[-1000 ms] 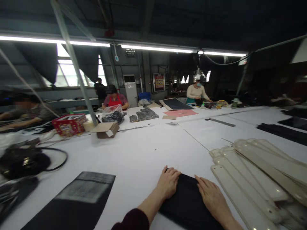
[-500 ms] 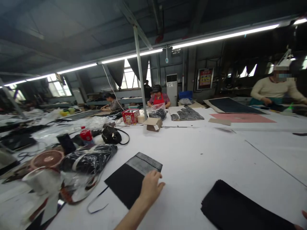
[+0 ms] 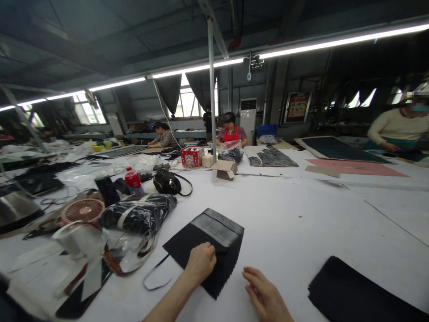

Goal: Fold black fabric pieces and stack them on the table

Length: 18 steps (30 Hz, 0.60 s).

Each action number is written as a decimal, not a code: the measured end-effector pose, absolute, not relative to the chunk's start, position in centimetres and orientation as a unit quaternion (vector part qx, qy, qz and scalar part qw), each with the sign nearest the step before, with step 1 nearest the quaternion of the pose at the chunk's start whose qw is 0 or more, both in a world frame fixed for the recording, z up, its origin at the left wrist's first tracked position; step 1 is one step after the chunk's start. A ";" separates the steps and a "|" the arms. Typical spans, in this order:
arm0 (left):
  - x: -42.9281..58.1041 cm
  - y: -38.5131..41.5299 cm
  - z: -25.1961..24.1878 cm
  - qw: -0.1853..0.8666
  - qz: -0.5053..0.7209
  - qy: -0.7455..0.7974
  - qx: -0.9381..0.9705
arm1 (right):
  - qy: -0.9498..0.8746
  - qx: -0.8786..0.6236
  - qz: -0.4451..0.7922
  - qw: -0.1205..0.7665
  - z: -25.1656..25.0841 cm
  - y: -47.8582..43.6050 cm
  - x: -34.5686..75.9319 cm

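My left hand [image 3: 202, 260] is closed, its curled fingers pinching the black fabric piece [image 3: 182, 243] on the white table. A grey, chalky-looking band runs across the far part of that fabric, and its right edge is jagged. The cloth is slightly ruffled near my fingertips. To its right, my right hand [image 3: 264, 293] hovers over the table with thumb and fingers apart, holding nothing. A thin dark strip [image 3: 156, 275] curls out beside the fabric's left corner. Further right lies a folded stack of black fabric [image 3: 358, 293].
On the left are a plastic-wrapped bundle [image 3: 142, 210], a pink fan [image 3: 83, 210], a red-labelled bottle [image 3: 133, 179] and a black handbag [image 3: 166, 181]. Behind stand an opened cardboard box [image 3: 225, 170] and a metal post [image 3: 212, 94]. Co-workers sit or stand across the table.
My right hand has come from the far right edge, by the stack, to beside the fabric piece. My left hand has shifted nearer and closed on the cloth. The view has turned slightly left.
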<state>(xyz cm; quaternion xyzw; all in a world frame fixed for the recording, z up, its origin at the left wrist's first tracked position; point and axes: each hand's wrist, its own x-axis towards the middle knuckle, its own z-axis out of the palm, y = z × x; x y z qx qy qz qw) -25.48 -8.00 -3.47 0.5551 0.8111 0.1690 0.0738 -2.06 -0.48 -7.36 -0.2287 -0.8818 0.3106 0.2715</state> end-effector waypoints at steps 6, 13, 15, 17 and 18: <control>-28.5 -7.7 -4.1 0.170 0.319 0.781 0.509 | -0.933 -0.232 0.213 0.177 -5.9 -0.9 -9.7; -33.3 -9.7 -4.0 0.279 0.572 0.696 0.333 | -0.937 -0.259 0.171 0.162 -6.5 -0.7 -10.7; -35.5 -11.9 -3.1 0.272 0.623 0.677 0.281 | -0.934 -0.261 0.177 0.169 -6.7 -0.8 -10.6; -37.9 -14.8 -1.8 0.256 0.673 0.656 0.227 | -0.927 -0.267 0.190 0.180 -6.9 -0.8 -10.6; -39.2 -16.3 -1.0 0.245 0.714 0.629 0.185 | -0.922 -0.271 0.202 0.187 -6.9 -0.7 -10.7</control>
